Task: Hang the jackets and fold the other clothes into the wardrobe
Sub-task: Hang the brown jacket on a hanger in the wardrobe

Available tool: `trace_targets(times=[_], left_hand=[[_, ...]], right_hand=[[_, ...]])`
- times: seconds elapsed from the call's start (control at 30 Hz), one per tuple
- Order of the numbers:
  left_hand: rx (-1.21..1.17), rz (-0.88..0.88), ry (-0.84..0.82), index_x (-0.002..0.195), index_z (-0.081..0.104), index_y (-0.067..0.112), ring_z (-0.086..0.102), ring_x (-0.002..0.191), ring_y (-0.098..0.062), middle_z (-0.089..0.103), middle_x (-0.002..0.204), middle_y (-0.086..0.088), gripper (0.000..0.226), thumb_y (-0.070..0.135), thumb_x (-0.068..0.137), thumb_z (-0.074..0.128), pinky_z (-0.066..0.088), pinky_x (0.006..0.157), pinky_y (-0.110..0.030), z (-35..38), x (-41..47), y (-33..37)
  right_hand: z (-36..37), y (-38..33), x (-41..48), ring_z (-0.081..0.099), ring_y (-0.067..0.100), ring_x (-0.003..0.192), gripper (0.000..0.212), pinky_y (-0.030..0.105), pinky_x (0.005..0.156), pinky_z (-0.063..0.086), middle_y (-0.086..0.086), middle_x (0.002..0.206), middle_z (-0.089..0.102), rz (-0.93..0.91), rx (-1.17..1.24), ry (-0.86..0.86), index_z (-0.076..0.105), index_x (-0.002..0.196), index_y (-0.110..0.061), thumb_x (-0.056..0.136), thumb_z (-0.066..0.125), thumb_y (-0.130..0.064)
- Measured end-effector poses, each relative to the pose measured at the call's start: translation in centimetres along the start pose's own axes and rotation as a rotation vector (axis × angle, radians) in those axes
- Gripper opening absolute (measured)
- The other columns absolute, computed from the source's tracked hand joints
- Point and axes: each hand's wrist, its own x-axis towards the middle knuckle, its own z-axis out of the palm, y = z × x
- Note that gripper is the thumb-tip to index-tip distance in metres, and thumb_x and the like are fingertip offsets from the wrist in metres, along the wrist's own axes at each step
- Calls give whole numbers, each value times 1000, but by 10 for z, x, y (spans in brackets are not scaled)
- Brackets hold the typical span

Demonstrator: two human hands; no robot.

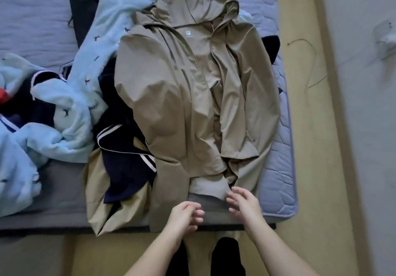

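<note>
A tan, lightweight hooded zip jacket (171,104) lies face up on the bed (32,14), spread over a heap of other clothes. Its long axis runs straight away from the person: the hood (192,3) is at the far end and the hem is at the near edge of the mattress, just ahead of both hands. Both sleeves are folded in across the front, and one cuff (210,186) ends close to the hem.

The right hand (246,203) is the nearer of the two. Its fingers are relaxed and slightly spread, the tips just beside that cuff, and it holds nothing. The left hand (184,213) hovers a little short of the hem, fingers loosely curled and empty. Any next move on the jacket would likely begin at this hem end, with the hands reaching forward along its length.

A small white label (188,33) sits inside the collar, but its print is too small to read. To the left lie a pale blue fleece garment (92,50) with small dark motifs and a navy garment with white stripes (124,164).
</note>
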Motion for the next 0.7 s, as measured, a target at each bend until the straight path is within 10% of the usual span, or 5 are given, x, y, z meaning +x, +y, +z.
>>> trace_targets(times=[0.33, 0.7], left_hand=[[-506, -89, -193, 114, 59, 17, 64, 90, -19, 68, 105, -8, 26, 33, 96, 51, 50, 71, -27, 86, 93, 33], [-910, 215, 113, 91, 54, 7, 66, 54, -17, 66, 62, -7, 13, 10, 100, 45, 56, 52, -27, 92, 105, 58]], right_hand=[[39, -59, 93, 62, 15, 81, 9, 26, 65, 47, 6, 90, 66, 186, 554, -131, 59, 95, -11, 95, 57, -20], [-18, -76, 107, 57, 14, 73, 21, 27, 62, 40, 0, 83, 63, -46, 741, -5, 56, 89, -22, 96, 44, -7]])
